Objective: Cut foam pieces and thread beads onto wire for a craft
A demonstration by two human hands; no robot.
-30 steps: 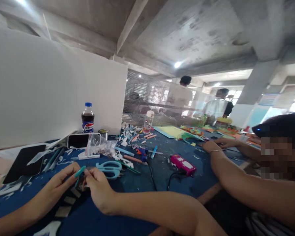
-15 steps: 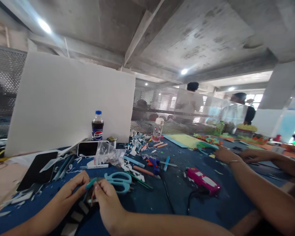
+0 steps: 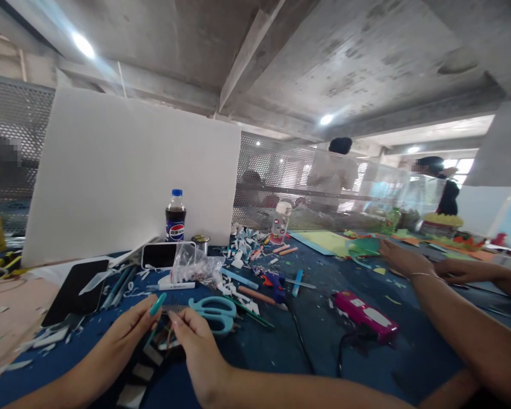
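My left hand (image 3: 132, 329) is closed in a pinch on a small teal strip (image 3: 158, 304), which sticks up from its fingertips. Just to its right, my right hand (image 3: 200, 346) has its thumb and fingers pressed together; what lies in them is too small and blurred to name. Beneath the fingertips are thin brown and white pieces, partly hidden by the hands. Light blue-handled scissors (image 3: 217, 309) lie right behind my right hand. Dark material with pale squares (image 3: 142, 372) is between my forearms.
Behind my hands are a marker (image 3: 176, 286), a plastic bag (image 3: 193, 267), phones (image 3: 79, 292) and a cola bottle (image 3: 176, 218). A blue glue gun (image 3: 276, 285) and a magenta corded device (image 3: 366, 318) lie rightward. Another person's hand (image 3: 402, 258) touches green paper. Paper scraps (image 3: 247, 247) litter the blue tabletop.
The view has shifted, so things appear farther right. My fingertips have parted slightly, and the teal strip now points more upright in my left hand. The other person's hands stay by the paper.
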